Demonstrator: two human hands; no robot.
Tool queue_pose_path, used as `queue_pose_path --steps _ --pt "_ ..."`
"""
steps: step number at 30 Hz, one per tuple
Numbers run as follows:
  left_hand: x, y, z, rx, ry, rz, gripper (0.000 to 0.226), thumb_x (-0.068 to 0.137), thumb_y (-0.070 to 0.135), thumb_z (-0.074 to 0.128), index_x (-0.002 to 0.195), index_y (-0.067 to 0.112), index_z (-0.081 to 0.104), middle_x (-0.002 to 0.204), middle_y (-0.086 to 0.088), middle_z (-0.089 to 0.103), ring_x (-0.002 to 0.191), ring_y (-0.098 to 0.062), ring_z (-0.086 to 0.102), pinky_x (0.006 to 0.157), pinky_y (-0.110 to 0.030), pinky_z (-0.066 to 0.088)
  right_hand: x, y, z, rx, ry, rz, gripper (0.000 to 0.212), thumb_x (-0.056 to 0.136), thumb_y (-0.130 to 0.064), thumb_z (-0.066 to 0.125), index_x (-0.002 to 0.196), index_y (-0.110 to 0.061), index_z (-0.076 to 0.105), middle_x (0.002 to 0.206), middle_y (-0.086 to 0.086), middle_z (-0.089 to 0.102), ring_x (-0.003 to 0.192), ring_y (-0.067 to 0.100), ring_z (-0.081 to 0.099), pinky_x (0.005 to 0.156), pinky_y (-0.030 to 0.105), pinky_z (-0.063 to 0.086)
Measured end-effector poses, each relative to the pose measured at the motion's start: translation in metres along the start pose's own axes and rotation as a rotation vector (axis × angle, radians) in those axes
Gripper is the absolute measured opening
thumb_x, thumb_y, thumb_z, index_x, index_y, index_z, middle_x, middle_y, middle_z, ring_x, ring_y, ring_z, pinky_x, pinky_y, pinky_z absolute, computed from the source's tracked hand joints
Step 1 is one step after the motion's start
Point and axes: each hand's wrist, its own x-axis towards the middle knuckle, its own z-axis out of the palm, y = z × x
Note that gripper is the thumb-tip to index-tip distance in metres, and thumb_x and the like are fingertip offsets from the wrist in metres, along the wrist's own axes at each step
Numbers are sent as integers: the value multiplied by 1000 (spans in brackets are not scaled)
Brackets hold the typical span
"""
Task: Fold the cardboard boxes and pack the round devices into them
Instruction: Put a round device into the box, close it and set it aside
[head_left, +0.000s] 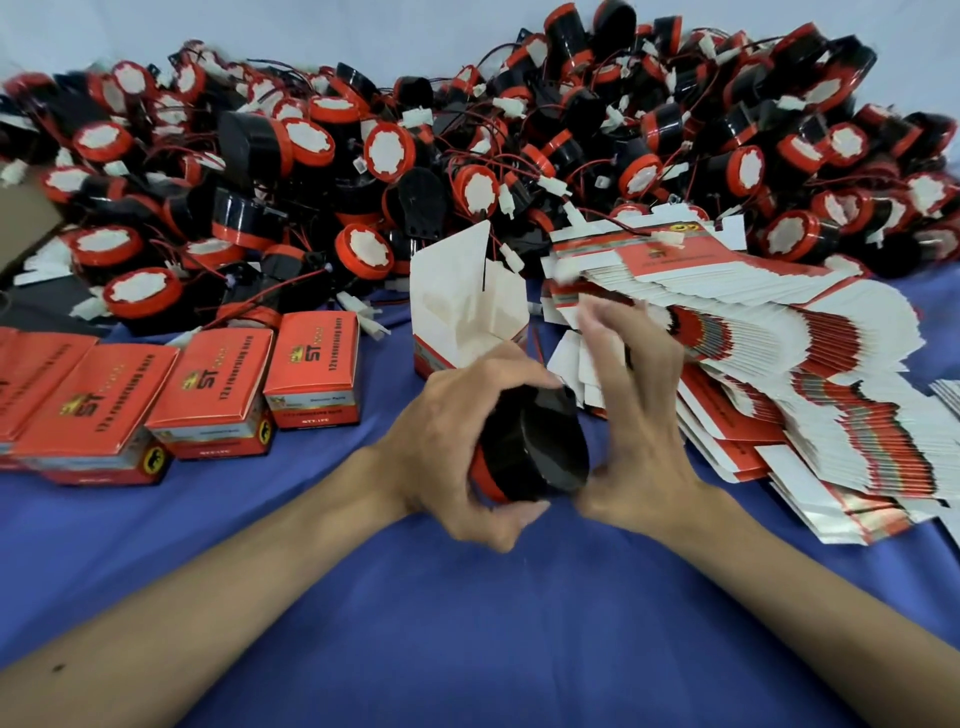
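Fingers and thumb of my left hand (447, 441) are curled round a black round plastic device with a red rim (535, 447), holding it on its side over the blue cloth (467, 623) that covers the table. My right hand (639, 431) is just beside the device's black end, its fingers spread apart and bent, blurred. The thumb comes close to the device, and I cannot tell whether it touches. I see nothing held in that hand.

Just behind my left hand stands a set-up cardboard box (462, 312), upright, its white inner flaps open at the top and a red printed band low on its side. To the right of it, behind my right hand, lies a slanting stack of flat red-and-white box blanks (779, 364), fanned out across the cloth. On the left, closed red cardboard boxes (311, 364) sit in a row, printed with yellow and black lettering. Along the far side, a big heap of black-and-red round devices (337, 156) stretches from edge to edge, tangled with thin red and black wires and white plug connectors (506, 200).
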Motion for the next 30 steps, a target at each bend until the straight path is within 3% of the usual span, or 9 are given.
queue_pose_path --steps 2,5,8,11,14,20,24,27,30 --pt "0 1 2 7 -50 33 60 63 33 63 115 10 46 100 -2 53 86 -20 60 72 -26 49 0 3 -1 -5 -80 -57 52 76 -30 63 118 -1 54 141 14 40 137 29 33 111 61 23" --pt "1 -2 7 14 7 77 46 79 38 55 113 8 46 95 -1 50 83 -13 53 73 -19 42 -1 5 0 35 -74 25 36 74 -25 59 94 6 63 113 19 65 107 32 62 117 55 19" --pt "2 -3 10 50 111 54 46 85 43 53 112 7 44 95 -1 45 88 -4 45 76 -14 40 -4 1 -2 86 -17 135 44 71 -21 54 110 -2 54 100 6 65 94 21 62 114 38 32" --pt "5 0 8 139 192 30 46 84 42 59 110 9 41 98 -4 43 88 -14 48 71 -23 48 -5 -1 -4 173 -12 149 44 85 -28 45 123 -6 47 109 -1 55 99 15 58 89 25 47" --pt "8 0 4 359 267 -17 52 74 32 77 108 13 43 104 -8 39 90 -22 49 67 -31 50 -5 2 -5 300 -46 146 48 91 -34 43 129 -5 46 111 3 57 98 13 57 78 26 49" --pt "8 -1 5 562 193 19 40 92 35 63 121 13 48 92 -4 38 74 -22 45 60 -36 47 -2 -1 -6 282 -78 309 70 89 -64 46 135 -12 38 125 0 51 108 9 55 82 12 48" --pt "9 1 7 523 195 -6 49 89 34 62 126 8 41 96 1 39 86 -15 41 76 -32 37 -1 -4 -4 189 -12 309 67 82 -46 62 132 -9 41 122 -1 50 110 2 49 87 9 43" --pt "9 3 5 474 219 -142 79 72 48 69 132 12 34 113 3 44 109 -14 41 93 -40 31 -1 -3 -6 253 38 291 64 93 -50 48 134 -2 37 129 -6 47 114 -7 47 89 6 38" --pt "9 4 2 437 100 -197 83 68 55 63 133 13 33 124 5 51 122 -12 47 107 -49 20 -3 -1 -7 369 -27 204 64 100 -49 35 137 4 32 131 0 47 119 6 51 93 14 40"
